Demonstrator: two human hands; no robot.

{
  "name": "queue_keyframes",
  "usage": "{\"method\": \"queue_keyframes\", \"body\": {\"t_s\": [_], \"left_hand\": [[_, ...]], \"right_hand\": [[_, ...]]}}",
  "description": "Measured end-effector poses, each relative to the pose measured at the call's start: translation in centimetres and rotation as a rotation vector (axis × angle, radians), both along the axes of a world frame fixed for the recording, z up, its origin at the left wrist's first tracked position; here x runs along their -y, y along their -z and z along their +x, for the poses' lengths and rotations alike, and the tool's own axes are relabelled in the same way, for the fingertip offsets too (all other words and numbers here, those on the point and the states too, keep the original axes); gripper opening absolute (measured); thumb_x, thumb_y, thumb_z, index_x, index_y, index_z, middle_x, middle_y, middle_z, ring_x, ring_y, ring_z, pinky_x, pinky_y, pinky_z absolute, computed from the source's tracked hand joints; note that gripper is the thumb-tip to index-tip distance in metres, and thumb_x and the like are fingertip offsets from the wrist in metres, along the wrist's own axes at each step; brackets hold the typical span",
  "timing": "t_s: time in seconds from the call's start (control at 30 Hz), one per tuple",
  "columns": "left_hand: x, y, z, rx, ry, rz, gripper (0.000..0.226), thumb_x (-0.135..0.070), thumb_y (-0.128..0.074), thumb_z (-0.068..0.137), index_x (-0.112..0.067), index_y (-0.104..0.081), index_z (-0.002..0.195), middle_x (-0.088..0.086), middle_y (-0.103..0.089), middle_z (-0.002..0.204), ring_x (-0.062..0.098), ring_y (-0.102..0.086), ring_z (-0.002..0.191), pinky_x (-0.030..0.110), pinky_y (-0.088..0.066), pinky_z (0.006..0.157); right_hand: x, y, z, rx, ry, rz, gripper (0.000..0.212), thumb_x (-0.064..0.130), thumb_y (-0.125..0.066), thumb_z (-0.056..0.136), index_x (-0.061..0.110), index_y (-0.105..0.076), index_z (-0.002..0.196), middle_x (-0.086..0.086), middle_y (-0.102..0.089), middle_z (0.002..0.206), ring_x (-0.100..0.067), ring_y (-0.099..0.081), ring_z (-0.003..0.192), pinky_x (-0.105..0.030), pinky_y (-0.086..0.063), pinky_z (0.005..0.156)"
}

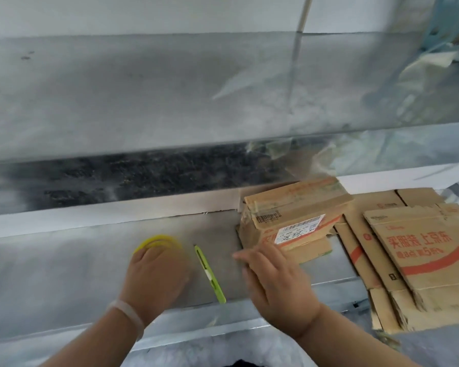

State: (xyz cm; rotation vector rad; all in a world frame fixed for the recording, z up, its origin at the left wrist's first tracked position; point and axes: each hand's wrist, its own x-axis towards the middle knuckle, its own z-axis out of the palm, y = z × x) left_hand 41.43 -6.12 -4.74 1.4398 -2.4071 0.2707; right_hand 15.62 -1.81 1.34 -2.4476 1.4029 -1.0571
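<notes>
The left hand (154, 276) comes in from 7 o'clock, palm down, its grip curled over a yellow tape roll (159, 241) lying flat on the table (64, 274). The right hand (278, 284) comes in from 5 o'clock, its grip spread, with straight fingers against the near left corner of the box (294, 207). Between the hands a green knife (210, 274) points to 11 o'clock. The box's long axis runs from 8 to 2 o'clock. Flat cartons (421, 247) lie at its 3 o'clock.

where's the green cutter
Head view, low centre: the cutter lies on the table between the left hand, which is on the tape, and the right hand.
</notes>
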Motion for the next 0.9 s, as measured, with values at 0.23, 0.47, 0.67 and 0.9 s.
{"method": "queue_keyframes", "body": {"t_s": [0.23, 0.47, 0.67, 0.9], "left_hand": [[-0.7, -6.1, -13.6, -0.850, -0.024, 0.404, 0.058, -0.050, -0.037, 0.097, -0.028, -0.021, 0.148, -0.013, -0.025, 0.151, -0.002, -0.021, 0.140, 0.015, -0.016, 0.115], [0.6, -7.4, -18.7, -1.578, -0.377, 0.808, 0.066, -0.051, -0.047, 0.095, -0.033, -0.018, 0.151, -0.018, -0.032, 0.148, 0.006, -0.034, 0.136, 0.037, -0.026, 0.116], [2.7, -9.2, -20.6, -0.991, -0.687, 0.622, 0.095, -0.069, -0.064, 0.070, -0.030, -0.026, 0.148, -0.002, -0.032, 0.145, 0.021, -0.035, 0.134, 0.044, -0.033, 0.110], [3.4, -8.1, -20.3, -0.925, -0.698, 0.439, 0.064, -0.048, -0.070, 0.078, -0.031, -0.046, 0.135, -0.006, -0.048, 0.123, 0.014, -0.049, 0.109, 0.035, -0.043, 0.101]], "right_hand": [[4.5, -5.3, -10.6, 0.446, 0.590, 0.203, 0.045, 0.020, -0.038, 0.103, 0.012, -0.033, 0.147, -0.002, -0.031, 0.150, -0.023, -0.032, 0.138, -0.029, -0.024, 0.110], [5.8, -4.1, -12.6, 0.507, 0.622, 0.615, 0.039, 0.050, -0.039, 0.097, 0.032, -0.052, 0.130, 0.008, -0.054, 0.123, -0.012, -0.052, 0.109, -0.030, -0.040, 0.081], [6.5, -3.5, -10.8, 0.341, 0.718, 0.754, 0.101, 0.072, -0.066, 0.070, 0.027, -0.022, 0.148, 0.001, -0.019, 0.155, -0.023, -0.023, 0.143, -0.050, -0.033, 0.112], [7.5, -2.6, -11.4, 0.548, 0.714, 0.690, 0.077, 0.044, -0.080, 0.074, 0.029, -0.037, 0.137, 0.003, -0.045, 0.131, -0.019, -0.053, 0.113, -0.044, -0.053, 0.092]]}}
